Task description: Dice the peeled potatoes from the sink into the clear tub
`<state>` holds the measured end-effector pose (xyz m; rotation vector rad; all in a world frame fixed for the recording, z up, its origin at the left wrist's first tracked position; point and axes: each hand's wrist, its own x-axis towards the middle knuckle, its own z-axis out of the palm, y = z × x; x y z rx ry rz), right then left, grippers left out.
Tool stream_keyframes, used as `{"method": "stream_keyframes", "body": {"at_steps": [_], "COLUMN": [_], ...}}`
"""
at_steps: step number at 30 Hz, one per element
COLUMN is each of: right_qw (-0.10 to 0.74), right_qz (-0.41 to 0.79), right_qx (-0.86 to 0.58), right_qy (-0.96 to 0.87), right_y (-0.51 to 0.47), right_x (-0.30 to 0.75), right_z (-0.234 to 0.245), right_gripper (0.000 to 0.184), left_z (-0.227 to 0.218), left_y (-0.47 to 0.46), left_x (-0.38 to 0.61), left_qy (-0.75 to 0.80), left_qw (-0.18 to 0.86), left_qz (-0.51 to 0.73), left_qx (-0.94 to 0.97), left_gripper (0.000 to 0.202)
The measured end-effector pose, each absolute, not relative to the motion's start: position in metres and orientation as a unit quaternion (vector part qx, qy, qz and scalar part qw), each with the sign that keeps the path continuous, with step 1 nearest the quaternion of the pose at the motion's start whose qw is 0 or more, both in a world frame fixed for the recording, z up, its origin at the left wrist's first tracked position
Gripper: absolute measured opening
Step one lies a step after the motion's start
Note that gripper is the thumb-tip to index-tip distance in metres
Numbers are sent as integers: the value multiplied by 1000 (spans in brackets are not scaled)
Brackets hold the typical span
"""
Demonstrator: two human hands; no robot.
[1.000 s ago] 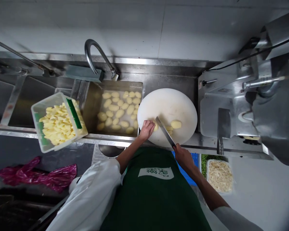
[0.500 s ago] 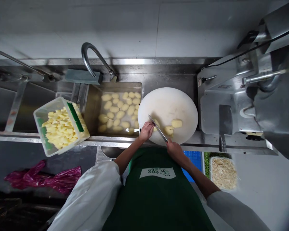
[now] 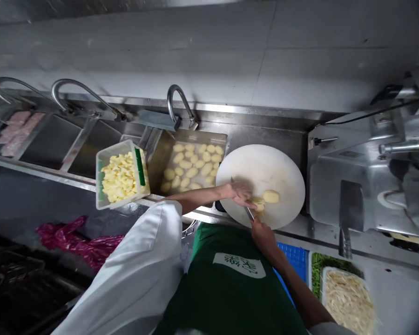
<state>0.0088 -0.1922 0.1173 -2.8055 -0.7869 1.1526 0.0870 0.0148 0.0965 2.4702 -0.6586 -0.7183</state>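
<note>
My right hand (image 3: pixel 263 237) grips the handle of a kitchen knife (image 3: pixel 248 213), whose blade slants up and left over a round white cutting board (image 3: pixel 279 163). Across the blade reaches my left hand (image 3: pixel 240 193), smeared by motion, with its fingertips at the cut potato pieces (image 3: pixel 259 204). Whether those fingers are closed on a piece I cannot make out. Just right of them lies a peeled potato (image 3: pixel 271 196). Part of the blade is hidden under my left hand.
Left of the board, peeled potatoes sit in a water-filled sink (image 3: pixel 153 163). A clear tub (image 3: pixel 101 186) of potato chunks stands on the sink edge. A cleaver (image 3: pixel 351 204) lies on the metal machine (image 3: pixel 321 186) at right. A faucet (image 3: pixel 171 100) arches behind the sink.
My left hand has moved right from the potato by the blade, across the knife to the cut pieces. My right hand still holds the knife. The view has turned left.
</note>
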Motion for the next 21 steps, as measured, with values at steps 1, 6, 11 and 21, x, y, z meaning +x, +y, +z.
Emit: {"method": "stream_keyframes", "body": {"at_steps": [1, 6, 11, 21], "right_qw": [6, 25, 43, 115], "right_qz": [362, 349, 347, 363], "right_qx": [-898, -902, -898, -883], "right_qy": [-252, -252, -268, -275], "right_y": [-192, -197, -200, -211], "right_x": [8, 12, 14, 49], "right_z": [117, 115, 105, 119], "right_gripper": [36, 34, 34, 33], "left_z": [95, 88, 100, 159], "left_y": [17, 22, 29, 73], "left_x": [89, 95, 92, 48], "left_qy": [-246, -269, -252, 133], "left_qw": [258, 296, 384, 866], "left_qz": [-270, -252, -128, 113], "left_qx": [895, 881, 879, 468], "left_gripper": [58, 39, 42, 44]}}
